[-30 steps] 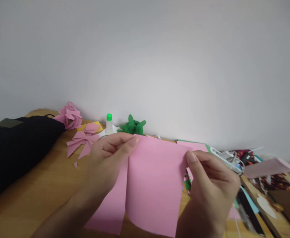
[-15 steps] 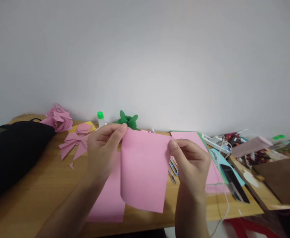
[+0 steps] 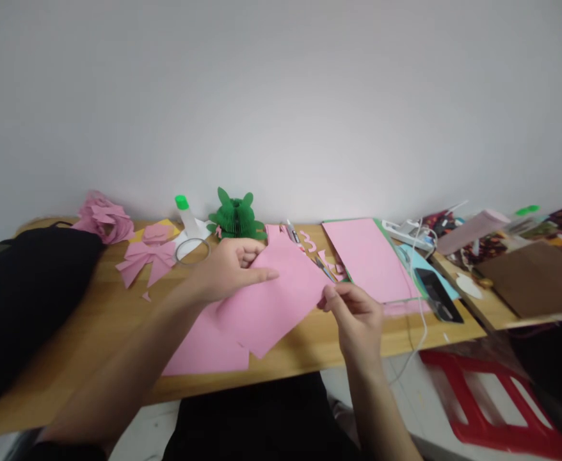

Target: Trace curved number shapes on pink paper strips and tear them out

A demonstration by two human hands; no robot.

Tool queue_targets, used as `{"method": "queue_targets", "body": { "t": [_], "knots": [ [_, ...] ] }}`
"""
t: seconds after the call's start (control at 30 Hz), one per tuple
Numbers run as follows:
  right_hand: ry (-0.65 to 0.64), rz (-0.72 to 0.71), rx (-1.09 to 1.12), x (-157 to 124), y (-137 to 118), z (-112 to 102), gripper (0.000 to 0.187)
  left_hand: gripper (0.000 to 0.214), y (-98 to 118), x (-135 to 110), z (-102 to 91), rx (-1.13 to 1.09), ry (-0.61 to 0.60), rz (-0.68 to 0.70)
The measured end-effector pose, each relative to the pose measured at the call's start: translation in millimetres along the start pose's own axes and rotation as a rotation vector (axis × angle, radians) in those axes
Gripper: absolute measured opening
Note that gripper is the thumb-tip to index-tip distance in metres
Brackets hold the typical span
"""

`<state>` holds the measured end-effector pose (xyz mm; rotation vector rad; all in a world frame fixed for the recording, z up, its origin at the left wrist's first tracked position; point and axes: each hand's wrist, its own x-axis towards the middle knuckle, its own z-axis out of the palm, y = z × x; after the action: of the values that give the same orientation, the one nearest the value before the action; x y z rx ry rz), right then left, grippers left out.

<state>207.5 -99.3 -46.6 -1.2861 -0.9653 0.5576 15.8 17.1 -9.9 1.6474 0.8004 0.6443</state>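
Note:
A pink sheet of paper is held tilted above the wooden table, one corner pointing toward me. My left hand grips its left side, thumb on top and fingers underneath. At the right corner, my right hand pinches the sheet between thumb and fingers. Another pink sheet lies flat on the table below, partly covered by the held one. Just beyond the paper sit a green honeycomb-paper figure and a pair of scissors among pink scraps.
At the left are a black bag, a pink paper bow and a glue bottle with a green cap. Stacked pink paper, a phone and a white cable lie right. A red stool stands below.
The sheet has come down from an upright position to a tilt nearer the table, turned cornerwise. Both hands have lowered, still on it. The view has tipped downward.

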Motion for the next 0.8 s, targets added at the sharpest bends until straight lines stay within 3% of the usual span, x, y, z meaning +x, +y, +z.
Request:
{"method": "queue_targets", "body": {
  "t": [0.13,0.27,0.43,0.6,0.7,0.8],
  "knots": [
    [0.009,0.385,0.103,-60.9,37.8,-13.7,0.037,0.028,-26.3,15.2,11.3,0.409,-0.383,-0.102],
    [0.089,0.663,0.135,-115.1,71.4,-21.5,0.046,0.017,-60.2,24.6,44.0,0.569,-0.522,-0.141],
    [0.195,0.733,0.118,-140.0,93.0,-30.3,0.044,0.033,-71.2,-6.0,95.4,0.894,-0.354,0.026],
    [0.224,0.729,0.118,-141.3,98.2,-30.0,0.042,0.032,-77.1,-52.1,139.0,1.068,-0.364,0.268],
    [0.221,0.721,0.109,-142.1,98.9,-28.6,0.041,0.035,-93.2,-59.6,148.3,1.161,-0.271,0.314],
    [0.215,0.707,0.091,-143.2,98.9,-29.0,0.040,0.039,-109.0,-57.8,146.0,1.224,-0.168,0.336]
  ]
}}
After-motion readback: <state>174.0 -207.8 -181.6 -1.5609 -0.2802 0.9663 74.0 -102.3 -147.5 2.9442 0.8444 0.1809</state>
